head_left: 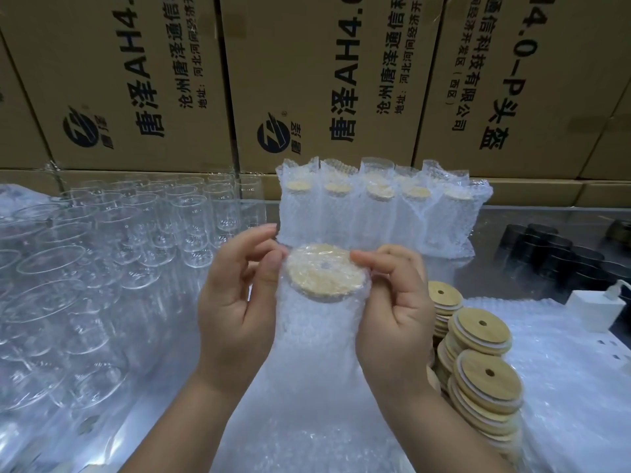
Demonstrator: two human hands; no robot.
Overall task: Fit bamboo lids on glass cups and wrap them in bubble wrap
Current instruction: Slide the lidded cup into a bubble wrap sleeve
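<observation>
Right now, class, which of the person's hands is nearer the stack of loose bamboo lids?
Right. The right hand grips the wrapped cup just beside the stack of loose bamboo lids; the left hand grips the cup's far side, farther from the stack.

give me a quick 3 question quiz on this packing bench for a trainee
1. True or false: the lid between the left hand and right hand is already under the bubble wrap they hold.
2. Where is the stack of bare lids? A: left of the hands. B: right of the hands. C: on the floor.
3. Fill in: the wrapped cups stand before cardboard ____.
Key: 1 true; 2 B; 3 boxes.
</observation>
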